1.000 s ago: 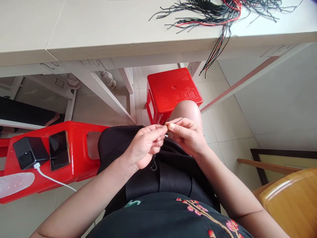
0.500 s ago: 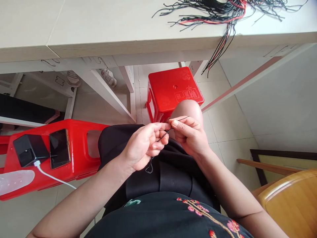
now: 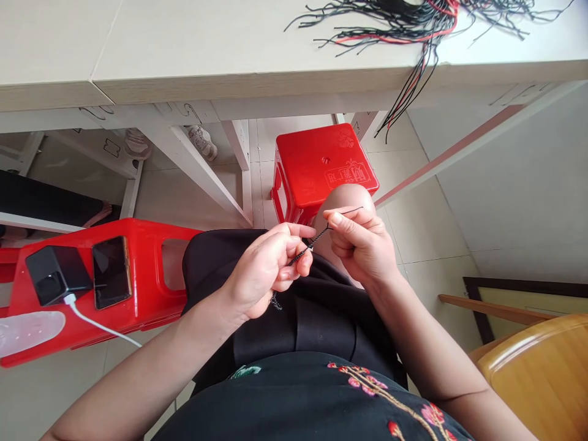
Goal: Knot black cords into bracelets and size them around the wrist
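A thin black braided cord [image 3: 318, 236] stretches between my two hands above my lap. My left hand [image 3: 271, 263] is closed on the cord, its fingers curled around it with the index finger reaching toward the right. A short bunched length of the cord hangs below that palm. My right hand [image 3: 361, 242] pinches the cord's end between thumb and index finger, and a loose thread tip sticks out past the fingers to the right. Part of the cord is hidden inside the left fingers.
Black and red cords [image 3: 413, 24] lie on the white table [image 3: 206, 49], some hanging over its edge. A red stool [image 3: 321, 165] stands beneath. Another red stool [image 3: 151, 269] at left bears a phone [image 3: 111, 272] and a black box-shaped device [image 3: 57, 275] with a white cable. A wooden chair [image 3: 542, 380] is at right.
My right hand has moved right and slightly away from my left, so more cord shows between them. The hanging part under my left hand has drawn up shorter.
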### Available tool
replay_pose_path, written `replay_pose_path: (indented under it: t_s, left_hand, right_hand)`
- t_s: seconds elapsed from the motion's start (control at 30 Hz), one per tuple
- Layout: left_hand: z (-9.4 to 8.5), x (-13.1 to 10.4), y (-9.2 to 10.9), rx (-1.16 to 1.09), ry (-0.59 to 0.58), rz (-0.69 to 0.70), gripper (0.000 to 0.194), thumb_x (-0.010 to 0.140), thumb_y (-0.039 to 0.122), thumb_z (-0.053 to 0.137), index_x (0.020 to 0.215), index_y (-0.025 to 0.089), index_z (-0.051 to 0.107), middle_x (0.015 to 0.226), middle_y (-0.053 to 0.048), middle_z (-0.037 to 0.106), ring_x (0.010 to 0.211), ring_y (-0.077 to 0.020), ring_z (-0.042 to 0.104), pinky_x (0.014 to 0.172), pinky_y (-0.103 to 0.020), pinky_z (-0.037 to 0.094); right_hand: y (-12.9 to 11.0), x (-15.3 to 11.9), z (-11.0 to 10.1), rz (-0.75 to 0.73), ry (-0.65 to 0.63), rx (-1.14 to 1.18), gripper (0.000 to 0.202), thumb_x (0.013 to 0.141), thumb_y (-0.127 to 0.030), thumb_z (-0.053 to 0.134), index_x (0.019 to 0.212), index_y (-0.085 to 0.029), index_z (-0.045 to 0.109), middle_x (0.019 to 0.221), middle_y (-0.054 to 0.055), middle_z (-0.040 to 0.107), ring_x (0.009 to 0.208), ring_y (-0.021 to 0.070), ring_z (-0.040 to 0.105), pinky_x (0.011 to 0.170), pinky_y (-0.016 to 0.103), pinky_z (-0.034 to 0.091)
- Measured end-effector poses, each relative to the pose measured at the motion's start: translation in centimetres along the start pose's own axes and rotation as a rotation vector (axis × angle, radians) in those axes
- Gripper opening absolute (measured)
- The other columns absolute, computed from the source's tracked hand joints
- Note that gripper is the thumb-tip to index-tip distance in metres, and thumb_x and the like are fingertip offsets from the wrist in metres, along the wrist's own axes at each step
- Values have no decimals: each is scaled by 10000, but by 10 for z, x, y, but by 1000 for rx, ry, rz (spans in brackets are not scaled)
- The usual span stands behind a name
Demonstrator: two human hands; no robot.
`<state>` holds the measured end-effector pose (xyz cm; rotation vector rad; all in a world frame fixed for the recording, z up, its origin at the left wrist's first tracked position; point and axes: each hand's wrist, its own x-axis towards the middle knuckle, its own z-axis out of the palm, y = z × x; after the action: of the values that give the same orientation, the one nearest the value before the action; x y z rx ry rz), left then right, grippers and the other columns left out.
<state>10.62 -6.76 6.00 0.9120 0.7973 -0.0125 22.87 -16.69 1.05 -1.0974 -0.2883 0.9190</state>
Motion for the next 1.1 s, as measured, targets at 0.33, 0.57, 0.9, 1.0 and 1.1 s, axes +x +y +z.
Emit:
replay_pose_path:
  t_s: [0.33,0.57,0.9,1.0,1.1]
  left_hand:
    - [-4,0,-1,20,-151,-22,265,892,342,422,1012,149,557,592,-49,601,465,-99,482,433,-172,336]
    - [-5,-1,2,-38,-198,-44,233,861,252,456,1032,125,550,799,-144,703,662,-183,652,631,-266,478]
    - [-5,-5,-3,30,-145,25,281,720,55,566,965,129,682,900,-75,669,739,-128,628,662,-224,500]
    - [-7,-7,-5,72,-131,72,241,742,88,600,964,132,684,842,-56,663,735,-124,621,680,-231,509]
    - [-7,-7,-5,72,-125,68,259,753,101,605,1005,126,660,804,-51,664,725,-130,624,668,-239,508]
  right_hand:
    - [-2,-2,1,-19,-59,-44,136,764,-300,697,770,-168,667,487,-63,460,358,16,229,338,193,118]
    - [-3,-2,2,-5,-81,-68,184,768,-337,698,759,-159,652,524,-46,472,366,16,235,349,204,117]
    - [1,-3,-1,2,-41,-4,171,738,-316,736,783,-164,670,501,-61,476,356,14,240,330,190,117]
    - [2,-3,-2,6,-48,-6,167,737,-316,736,771,-166,672,509,-59,482,356,13,242,326,187,118]
    - [1,-3,-1,11,-69,6,159,746,-307,729,760,-159,674,514,-54,484,356,9,255,327,180,123]
